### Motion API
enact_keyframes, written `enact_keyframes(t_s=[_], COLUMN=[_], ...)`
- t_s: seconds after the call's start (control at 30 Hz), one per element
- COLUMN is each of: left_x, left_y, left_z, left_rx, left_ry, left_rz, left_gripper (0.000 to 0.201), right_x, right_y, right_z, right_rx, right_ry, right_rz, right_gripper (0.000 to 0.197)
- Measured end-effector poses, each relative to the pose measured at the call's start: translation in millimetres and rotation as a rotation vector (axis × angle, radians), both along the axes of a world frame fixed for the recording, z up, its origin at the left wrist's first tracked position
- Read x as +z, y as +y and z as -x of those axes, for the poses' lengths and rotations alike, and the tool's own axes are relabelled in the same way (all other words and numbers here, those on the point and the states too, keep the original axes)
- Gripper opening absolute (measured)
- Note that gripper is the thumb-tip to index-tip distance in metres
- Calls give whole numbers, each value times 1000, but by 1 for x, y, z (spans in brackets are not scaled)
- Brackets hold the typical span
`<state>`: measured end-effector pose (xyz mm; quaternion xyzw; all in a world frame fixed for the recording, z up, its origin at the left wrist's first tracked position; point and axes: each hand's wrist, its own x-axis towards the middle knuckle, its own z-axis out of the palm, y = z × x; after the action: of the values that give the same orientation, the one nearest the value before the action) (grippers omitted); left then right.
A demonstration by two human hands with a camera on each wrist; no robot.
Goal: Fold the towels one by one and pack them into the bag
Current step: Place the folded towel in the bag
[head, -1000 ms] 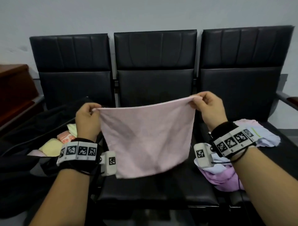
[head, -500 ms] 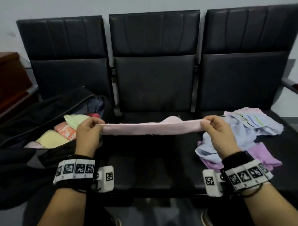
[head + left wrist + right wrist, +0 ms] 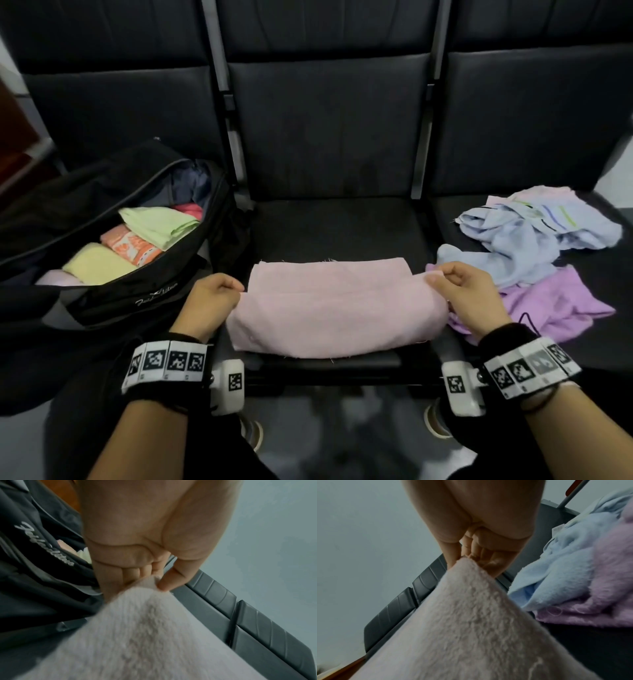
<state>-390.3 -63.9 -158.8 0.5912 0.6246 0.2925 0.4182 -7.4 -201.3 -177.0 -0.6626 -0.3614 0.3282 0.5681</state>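
Note:
A pale pink towel (image 3: pixel 335 308) lies on the middle black seat (image 3: pixel 339 226), its near part doubled over the far part. My left hand (image 3: pixel 236 291) pinches its left corner, seen close in the left wrist view as towel (image 3: pixel 145 635) between thumb and fingers (image 3: pixel 164 584). My right hand (image 3: pixel 433 275) pinches the right corner; the right wrist view shows the same towel (image 3: pixel 471 622) held at its tip. An open black bag (image 3: pixel 113 301) sits on the left seat with several folded towels (image 3: pixel 137 240) inside.
A loose heap of light blue, striped and purple towels (image 3: pixel 534 260) lies on the right seat. Seat backs (image 3: pixel 325 120) rise behind. A brown wooden surface (image 3: pixel 17 137) stands at far left. Dark floor and shoes show below the seat edge.
The towel went from hanging spread in the air to lying on the middle seat, folded over. Both hands dropped and came toward me, still pinching the corners.

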Motion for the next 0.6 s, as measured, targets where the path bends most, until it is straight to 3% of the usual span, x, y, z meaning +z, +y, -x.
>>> enact_keyframes(t_s=[0.4, 0.43, 0.5, 0.6], left_x=[-31, -35, -47, -73], left_y=[75, 80, 82, 66], left_z=[-29, -34, -42, -38], left_rx=[52, 64, 84, -2], left_ry=[21, 31, 53, 170], left_rz=[-126, -124, -64, 76], left_gripper=[24, 23, 32, 46], right_x=[-12, -16, -29, -57], right_y=[76, 83, 89, 81], right_z=[-19, -21, -24, -24], right_rx=[-167, -178, -170, -5], right_ry=[-265, -311, -383, -520], right_rz=[103, 140, 270, 512], right_gripper=[10, 6, 18, 30])
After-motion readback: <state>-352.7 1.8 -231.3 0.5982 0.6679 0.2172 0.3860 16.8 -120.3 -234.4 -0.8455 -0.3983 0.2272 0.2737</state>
